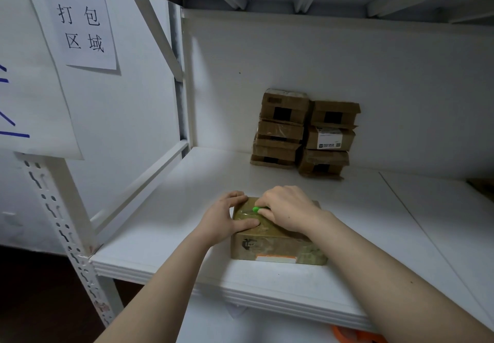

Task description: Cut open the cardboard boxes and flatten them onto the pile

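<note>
Wall space at left is taken by a paper sign (80,16). On the white shelf (165,235), near its front edge, a taped cardboard box (272,246) is held by the left hand (224,219), fingers curled over its far edge and thumb pressed on top. A green-handled cutter (256,210) is clasped in the right hand (288,209), its blade laid on the tape. Stacked boxes (304,134) are set against the back wall.

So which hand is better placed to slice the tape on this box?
Right. The right hand grips the green cutter, its tip on the tape across the top of the box. The left hand holds the box's left end, steadying it.
</note>
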